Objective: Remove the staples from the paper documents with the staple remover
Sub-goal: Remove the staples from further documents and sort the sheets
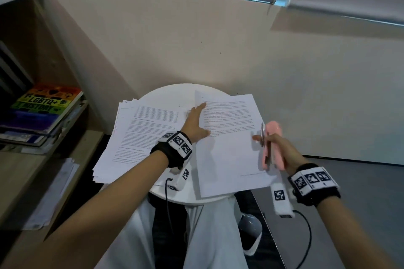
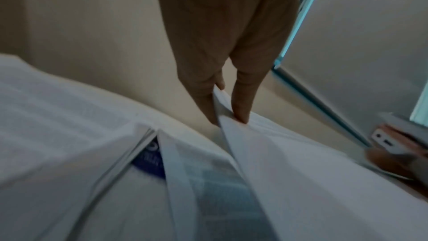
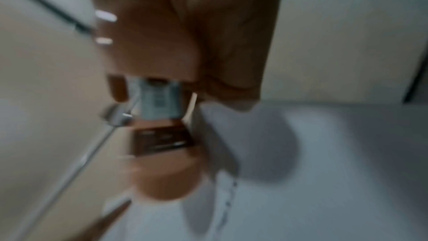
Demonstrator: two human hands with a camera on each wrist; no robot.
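On the small round white table (image 1: 170,96) lie two lots of printed sheets: a loose stack (image 1: 140,137) on the left and a paper document (image 1: 229,144) on the right. My left hand (image 1: 196,122) lies at that document's left edge, thumb on top. In the left wrist view a sheet (image 2: 266,153) sits pinched between two fingers (image 2: 241,105), its edge lifted. My right hand (image 1: 282,153) grips a pink staple remover (image 1: 272,146), held above the document's right edge with its metal part (image 1: 262,135) facing the page. The right wrist view is blurred; the pink tool (image 3: 162,171) shows below the hand (image 3: 185,43).
A wooden shelf unit stands to the left with a pile of books (image 1: 43,111) and loose papers (image 1: 54,192) lower down. A beige wall rises right behind the table. My legs in white trousers (image 1: 214,236) are under the table's near edge; grey floor (image 1: 360,181) lies to the right.
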